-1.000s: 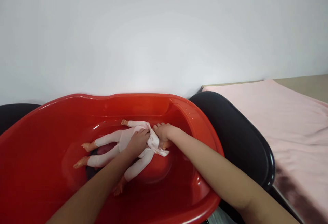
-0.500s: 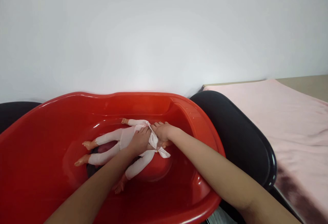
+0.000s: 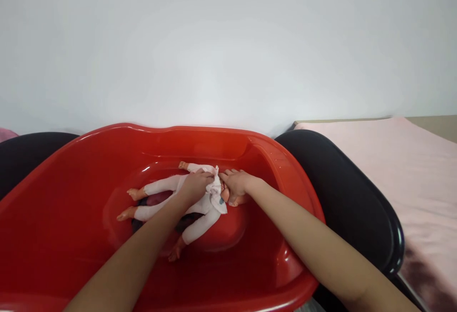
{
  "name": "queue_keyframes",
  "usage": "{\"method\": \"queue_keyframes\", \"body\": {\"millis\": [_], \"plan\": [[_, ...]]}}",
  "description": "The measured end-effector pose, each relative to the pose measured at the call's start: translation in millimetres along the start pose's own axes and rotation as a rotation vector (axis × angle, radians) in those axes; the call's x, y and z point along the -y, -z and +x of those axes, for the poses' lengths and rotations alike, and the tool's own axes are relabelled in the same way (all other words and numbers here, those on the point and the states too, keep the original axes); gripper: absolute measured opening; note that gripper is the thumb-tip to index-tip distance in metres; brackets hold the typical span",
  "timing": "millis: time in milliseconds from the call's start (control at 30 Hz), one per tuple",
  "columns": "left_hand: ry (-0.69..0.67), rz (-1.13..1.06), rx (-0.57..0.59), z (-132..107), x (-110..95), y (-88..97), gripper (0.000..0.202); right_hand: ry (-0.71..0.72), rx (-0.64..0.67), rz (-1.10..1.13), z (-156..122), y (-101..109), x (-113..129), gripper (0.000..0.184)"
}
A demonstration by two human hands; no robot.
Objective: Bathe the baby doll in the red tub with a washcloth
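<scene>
A baby doll [image 3: 162, 198] in a white suit lies on its back inside a red plastic tub [image 3: 82, 160], feet toward the left. My left hand [image 3: 194, 186] is closed on a small white cloth [image 3: 215, 190] pressed at the doll's neck and face. My right hand [image 3: 235, 183] rests on the doll's head, fingers curled round it. The head is mostly hidden under the two hands and the cloth.
A black seat [image 3: 342, 193] stands right of the tub, and another black one [image 3: 24, 152] at the far left. A pink towel [image 3: 403, 160] covers a surface at the right. A plain white wall rises behind.
The cloth has been bunched up higher against the doll's face; its hanging end is gone. The camera view shifted a little, so everything sits further right.
</scene>
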State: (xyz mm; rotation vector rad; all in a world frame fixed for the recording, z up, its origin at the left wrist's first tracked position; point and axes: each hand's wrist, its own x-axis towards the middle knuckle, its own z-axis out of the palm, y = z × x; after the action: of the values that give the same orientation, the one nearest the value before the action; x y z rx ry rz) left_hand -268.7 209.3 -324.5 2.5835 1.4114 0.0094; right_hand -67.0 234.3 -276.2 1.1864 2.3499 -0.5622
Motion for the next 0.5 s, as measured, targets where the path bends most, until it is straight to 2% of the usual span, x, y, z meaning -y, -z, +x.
{"method": "queue_keyframes", "body": {"millis": [133, 333, 500], "plan": [[0.179, 0.022, -0.018, -11.1, 17.2, -0.2, 0.045, -0.003, -0.012, 0.021, -1.3, 0.5, -2.3, 0.114], [0.391, 0.004, -0.049, -24.0, 44.6, -14.0, 0.041, -0.022, -0.034, 0.037, -2.1, -1.8, -4.1, 0.102], [0.588, 0.006, -0.088, -45.6, 67.3, -23.2, 0.043, -0.034, -0.021, 0.05, -2.5, -2.3, -4.3, 0.098]]}}
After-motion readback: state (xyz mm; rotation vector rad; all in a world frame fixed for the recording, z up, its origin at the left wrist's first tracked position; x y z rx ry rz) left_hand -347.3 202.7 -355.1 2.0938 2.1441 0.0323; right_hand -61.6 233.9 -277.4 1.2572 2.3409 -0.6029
